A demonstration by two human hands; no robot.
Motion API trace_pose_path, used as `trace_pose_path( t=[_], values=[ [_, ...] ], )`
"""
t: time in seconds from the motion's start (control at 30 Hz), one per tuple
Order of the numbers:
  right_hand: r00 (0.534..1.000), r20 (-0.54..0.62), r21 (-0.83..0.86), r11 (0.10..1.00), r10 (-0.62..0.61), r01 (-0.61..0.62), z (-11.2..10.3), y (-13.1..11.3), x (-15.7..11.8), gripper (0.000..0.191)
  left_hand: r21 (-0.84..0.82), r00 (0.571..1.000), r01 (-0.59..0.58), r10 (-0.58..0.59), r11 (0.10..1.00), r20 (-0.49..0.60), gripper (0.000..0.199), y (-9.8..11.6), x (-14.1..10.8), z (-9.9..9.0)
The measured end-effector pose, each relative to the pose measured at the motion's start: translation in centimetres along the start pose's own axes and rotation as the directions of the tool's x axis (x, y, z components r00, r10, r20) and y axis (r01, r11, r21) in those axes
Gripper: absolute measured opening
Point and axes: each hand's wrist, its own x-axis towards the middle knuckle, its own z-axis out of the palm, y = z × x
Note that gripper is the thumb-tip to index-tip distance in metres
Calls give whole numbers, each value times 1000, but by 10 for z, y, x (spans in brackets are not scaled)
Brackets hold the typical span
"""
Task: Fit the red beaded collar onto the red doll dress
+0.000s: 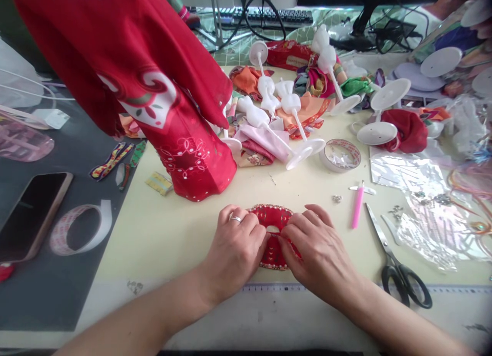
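Left hand (234, 243) and right hand (319, 248) are curled in close, neither spread wide, their fingertips pinching a small red embroidered fabric piece (273, 215) from either side. It lies on the cream worktop (172, 243), just above a printed ruler strip (307, 288) along the near side, and a small opening shows at its middle. Ahead and to my left, a red patterned garment (188, 161) stands upright and looks made up, while several bare white plastic doll stands (269, 110) lie heaped among fabric scraps (303, 112), so by appearance much remains undressed. Nearest my right hand are a pink-handled tool (357, 207) and, further out, black-handled scissors (385, 251), which bound my room on that side. To the left, the worktop gives way to a dark mat (49, 299) carrying a phone (33, 215) and a tape roll (77, 228). Ahead, a stretch of cream surface separates my hands from the garment.
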Motion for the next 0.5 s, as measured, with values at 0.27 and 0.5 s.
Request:
trace_pose_path(
  t=[0.27,0.5],
  values=[
    [1000,-13,-7,1000,6,-6,3,1,-1,19,62,999,-36,39,997,-35,18,-1,0,5],
    [1000,-5,-9,1000,14,-14,4,1,-1,19,86,998,-47,50,995,-39,16,-1,1,6]
  ],
)
